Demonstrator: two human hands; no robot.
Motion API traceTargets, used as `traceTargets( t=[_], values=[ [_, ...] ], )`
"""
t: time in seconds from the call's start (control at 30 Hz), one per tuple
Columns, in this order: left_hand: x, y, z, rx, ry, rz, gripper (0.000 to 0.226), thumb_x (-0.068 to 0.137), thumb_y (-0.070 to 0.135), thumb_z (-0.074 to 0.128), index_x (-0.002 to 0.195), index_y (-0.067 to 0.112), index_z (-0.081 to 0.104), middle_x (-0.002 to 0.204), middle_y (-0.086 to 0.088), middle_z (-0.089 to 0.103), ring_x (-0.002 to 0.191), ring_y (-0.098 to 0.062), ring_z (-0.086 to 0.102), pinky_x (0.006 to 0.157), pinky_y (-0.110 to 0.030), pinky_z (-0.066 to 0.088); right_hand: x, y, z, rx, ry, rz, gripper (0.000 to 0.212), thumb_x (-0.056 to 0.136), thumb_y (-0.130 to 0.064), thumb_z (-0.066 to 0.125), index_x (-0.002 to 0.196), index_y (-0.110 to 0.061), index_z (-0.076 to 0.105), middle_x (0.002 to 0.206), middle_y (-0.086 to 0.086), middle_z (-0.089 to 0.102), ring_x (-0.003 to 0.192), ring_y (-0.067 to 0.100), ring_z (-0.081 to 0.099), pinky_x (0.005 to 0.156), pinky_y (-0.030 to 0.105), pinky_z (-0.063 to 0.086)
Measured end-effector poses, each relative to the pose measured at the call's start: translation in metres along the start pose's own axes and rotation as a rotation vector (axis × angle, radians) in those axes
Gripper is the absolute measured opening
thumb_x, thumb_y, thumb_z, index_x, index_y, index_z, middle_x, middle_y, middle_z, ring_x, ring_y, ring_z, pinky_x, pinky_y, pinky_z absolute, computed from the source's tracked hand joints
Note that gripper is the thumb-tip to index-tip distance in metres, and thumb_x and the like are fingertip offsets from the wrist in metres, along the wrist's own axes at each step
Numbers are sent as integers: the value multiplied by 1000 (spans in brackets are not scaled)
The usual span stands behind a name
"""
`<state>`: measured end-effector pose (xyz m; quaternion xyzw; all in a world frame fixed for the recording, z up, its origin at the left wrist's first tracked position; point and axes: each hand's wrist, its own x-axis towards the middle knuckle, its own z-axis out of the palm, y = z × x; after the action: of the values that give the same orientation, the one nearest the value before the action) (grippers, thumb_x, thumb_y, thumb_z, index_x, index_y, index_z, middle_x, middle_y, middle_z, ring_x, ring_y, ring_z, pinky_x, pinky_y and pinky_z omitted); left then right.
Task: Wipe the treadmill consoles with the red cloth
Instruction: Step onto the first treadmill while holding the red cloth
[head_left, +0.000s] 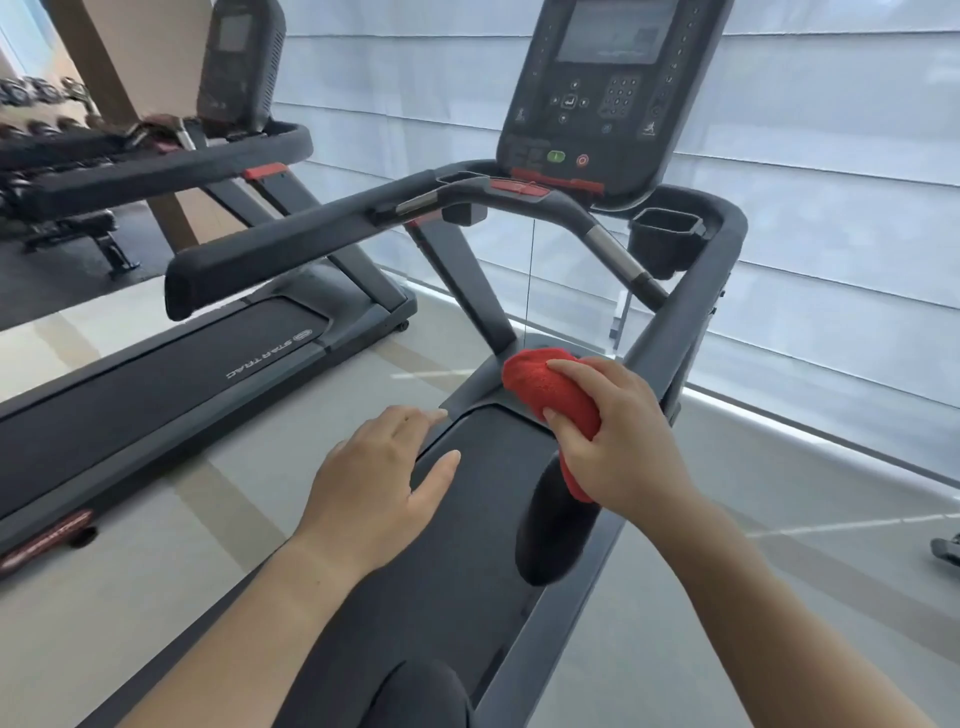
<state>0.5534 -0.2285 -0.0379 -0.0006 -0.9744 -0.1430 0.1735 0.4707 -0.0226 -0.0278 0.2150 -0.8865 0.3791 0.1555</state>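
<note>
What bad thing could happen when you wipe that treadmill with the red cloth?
The red cloth in the right hand might press the green button on the console, perhaps starting the belt underfoot. It could also snag the thin cord hanging below the console.

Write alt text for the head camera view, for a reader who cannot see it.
A person's right hand grips a bunched red cloth above a treadmill belt, the left hand open beside it. The console stands ahead, untouched; a second treadmill stands to the left.
</note>
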Motion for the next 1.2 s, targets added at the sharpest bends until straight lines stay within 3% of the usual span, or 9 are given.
traceTargets(
  t=[0.2,0.4,0.53,0.7,0.83,1.2],
  values=[
    [28,-32,3,3,-29,14,60,82,59,22,126,30,49,123,13,53,109,-11,52,79,-26,38,42,-11,17,-57,-73,10,43,84,-30,60,126,-33,53,125,-12,52,118,18,44,97,43,40],
    [107,-91,5,-20,-43,61,61,81,60,20,126,30,48,122,12,52,109,-13,51,80,-29,40,108,-22,72,-48,-145,69,42,85,-29,61,126,-33,54,124,-13,53,113,11,47,93,22,32],
    [169,-136,-7,-70,-101,98,54,84,56,28,126,28,48,124,12,52,110,-13,50,80,-29,39,148,-39,109,-58,-130,155,41,82,-28,61,123,-32,56,122,-12,54,115,14,48,96,34,40],
    [227,-171,-53,-103,-209,131,64,80,61,19,129,29,45,131,12,49,116,-13,48,88,-31,41,188,-89,128,-15,-99,293,39,82,-22,64,120,-27,60,117,-7,57,111,16,51,93,24,35],
    [263,-176,-95,-141,-216,158,59,83,58,25,130,29,45,130,13,49,117,-10,46,88,-29,38,217,-117,124,0,-84,334,40,82,-29,60,122,-30,57,121,-11,54,115,15,48,100,35,38],
    [358,-156,-91,-205,-232,288,60,84,59,25,127,27,50,124,12,54,111,-8,50,81,-19,33,289,-101,109,9,66,398,41,85,-28,61,125,-31,54,123,-13,52,118,12,44,102,33,36]
  ],
)
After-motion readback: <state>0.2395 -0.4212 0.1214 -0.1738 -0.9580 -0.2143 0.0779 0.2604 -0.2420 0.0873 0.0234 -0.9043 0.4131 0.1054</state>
